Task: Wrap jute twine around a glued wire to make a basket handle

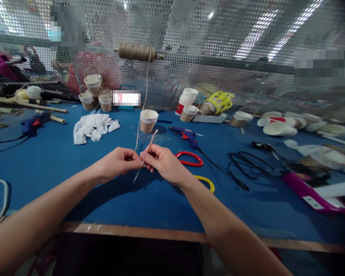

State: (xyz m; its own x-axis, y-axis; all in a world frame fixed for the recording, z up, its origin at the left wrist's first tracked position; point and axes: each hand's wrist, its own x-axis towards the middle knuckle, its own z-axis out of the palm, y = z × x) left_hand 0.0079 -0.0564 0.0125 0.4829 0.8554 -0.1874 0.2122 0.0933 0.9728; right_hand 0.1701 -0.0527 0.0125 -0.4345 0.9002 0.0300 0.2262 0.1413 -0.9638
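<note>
My left hand (119,163) and my right hand (163,164) meet above the blue table (74,184), fingers pinched together. Both pinch a thin jute twine (142,111) that runs up to a spool (136,52) on a rod at the mesh wall. A short stiff end of twine (153,138) sticks up from my right hand, and another end hangs below the hands. A twine-wrapped paper cup (148,120) stands just beyond my hands.
Red-handled and yellow-handled scissors (189,158) lie right of my hands, a blue glue gun (185,135) with black cord behind them. White lace (93,126) lies left. Finished cup baskets (93,85), stacked cups (186,99) and black scissors (264,147) sit further off. A person stands behind the mesh.
</note>
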